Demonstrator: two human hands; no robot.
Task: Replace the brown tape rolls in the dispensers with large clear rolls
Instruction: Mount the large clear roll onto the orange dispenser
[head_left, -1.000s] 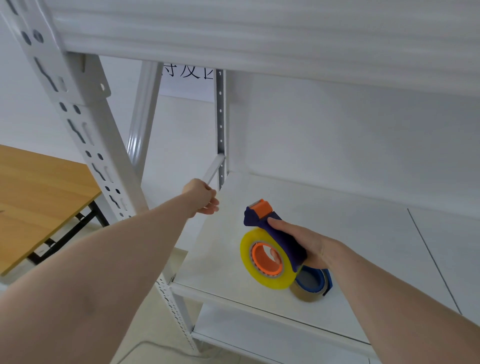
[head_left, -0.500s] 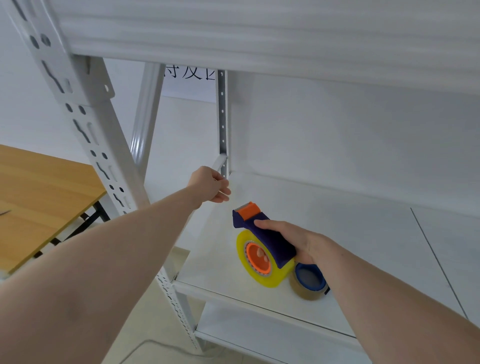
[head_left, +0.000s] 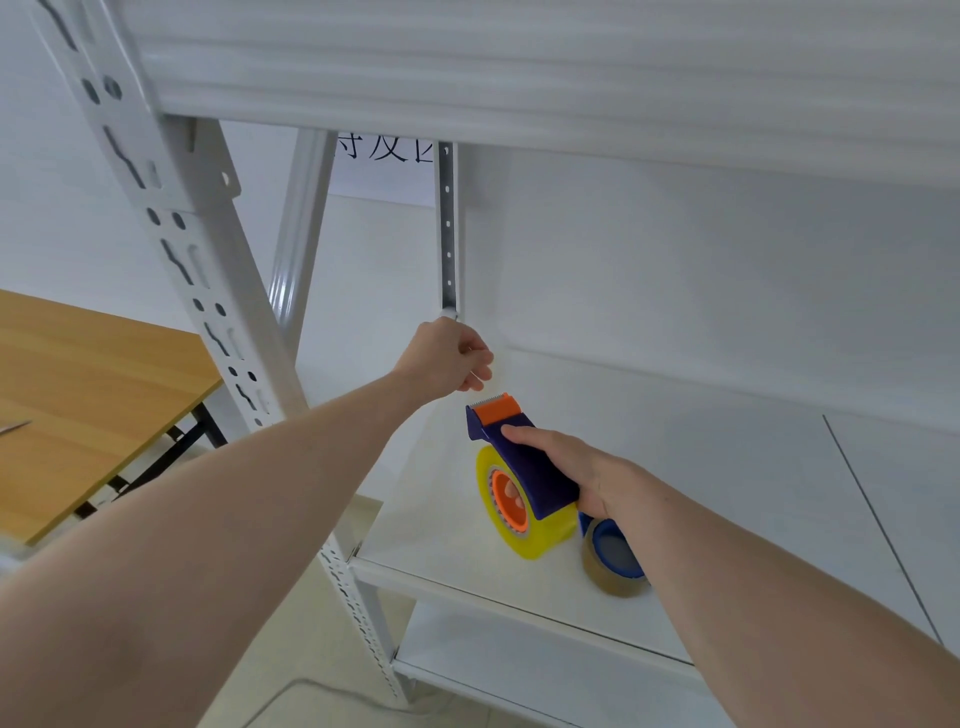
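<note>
One dispenser carries a clear roll; brown roll lies loose on the shelf.
Right hand (head_left: 582, 467) fingers are clamped round the purple dispenser (head_left: 524, 462), whose large clear roll (head_left: 540, 535) rests on the white shelf (head_left: 701, 467). Left hand (head_left: 447, 356) is curled shut near the far left upright (head_left: 447, 228); whether it grips anything cannot be told. Just right, the brown roll (head_left: 613, 566) lies removed. Judged: this swap looks done; no other dispenser is visible.

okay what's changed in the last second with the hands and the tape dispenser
The left hand, pinched shut, drew away from the dispenser toward the shelf's back corner. No tape strand is discernible. The right hand kept its grip on the dispenser, clear roll loaded. The brown roll stayed on the shelf.
</note>
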